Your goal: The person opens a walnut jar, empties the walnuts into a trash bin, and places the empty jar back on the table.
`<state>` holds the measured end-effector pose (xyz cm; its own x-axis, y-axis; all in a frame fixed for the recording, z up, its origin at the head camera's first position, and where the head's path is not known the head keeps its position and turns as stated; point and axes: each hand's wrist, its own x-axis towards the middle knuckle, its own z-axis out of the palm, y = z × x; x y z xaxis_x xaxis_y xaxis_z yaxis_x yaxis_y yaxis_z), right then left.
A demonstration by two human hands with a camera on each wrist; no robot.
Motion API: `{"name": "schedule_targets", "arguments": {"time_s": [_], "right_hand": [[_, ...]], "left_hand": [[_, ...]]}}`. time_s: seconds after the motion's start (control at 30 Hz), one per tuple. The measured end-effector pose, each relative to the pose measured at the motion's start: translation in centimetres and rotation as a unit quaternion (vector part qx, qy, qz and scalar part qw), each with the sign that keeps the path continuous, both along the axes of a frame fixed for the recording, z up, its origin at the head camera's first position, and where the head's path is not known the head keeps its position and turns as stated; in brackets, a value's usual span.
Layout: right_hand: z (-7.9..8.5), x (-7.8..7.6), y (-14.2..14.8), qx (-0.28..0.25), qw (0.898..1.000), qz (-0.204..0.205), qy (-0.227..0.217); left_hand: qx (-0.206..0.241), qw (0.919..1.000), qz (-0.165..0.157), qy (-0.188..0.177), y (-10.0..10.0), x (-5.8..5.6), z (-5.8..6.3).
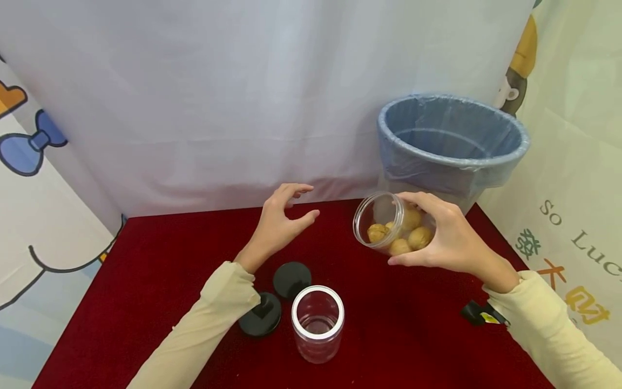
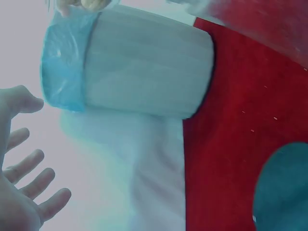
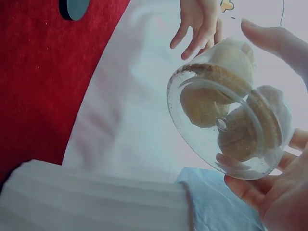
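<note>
My right hand (image 1: pixel 449 232) grips a transparent plastic jar (image 1: pixel 384 208), its fingers and thumb around the sides. Off the table, the jar tilts with its lidless mouth toward the left. Several walnuts (image 1: pixel 419 237) lie inside; through the base, some show in the right wrist view. To the left of the mouth, my left hand (image 1: pixel 279 219) is raised with spread fingers and holds nothing. A second transparent jar (image 1: pixel 318 346) stands upright below it, with a white rim around its open top. Two round black lids, one farther back (image 1: pixel 292 280) and one nearer (image 1: pixel 259 319), lie beside that jar.
Behind my right hand stands a tall bin (image 1: pixel 427 154) lined with a blue plastic bag. A red cloth (image 1: pixel 184 254) covers the table. White curtain (image 1: pixel 233 119) hangs along the back, and printed sheets flank both sides. A small black object (image 1: pixel 472 312) lies near the right sleeve.
</note>
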<state>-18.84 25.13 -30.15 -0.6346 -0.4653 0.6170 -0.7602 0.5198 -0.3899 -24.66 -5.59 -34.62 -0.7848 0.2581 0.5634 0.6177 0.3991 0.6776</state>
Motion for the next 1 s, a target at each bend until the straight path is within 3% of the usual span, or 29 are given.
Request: {"name": "schedule_targets", "arguments": {"time_s": [0.5, 1.0], "right_hand": [[2.6, 0.0, 2.6, 0.012, 0.999, -0.032, 0.024], [5.0, 0.0, 4.4, 0.029, 0.997, -0.056, 0.052]], "left_hand": [[0.026, 0.9984, -0.012, 0.049, 2.6, -0.8, 3.7], [0.054, 0.9968, -0.022, 0.056, 4.8, -1.2, 6.4]]}}
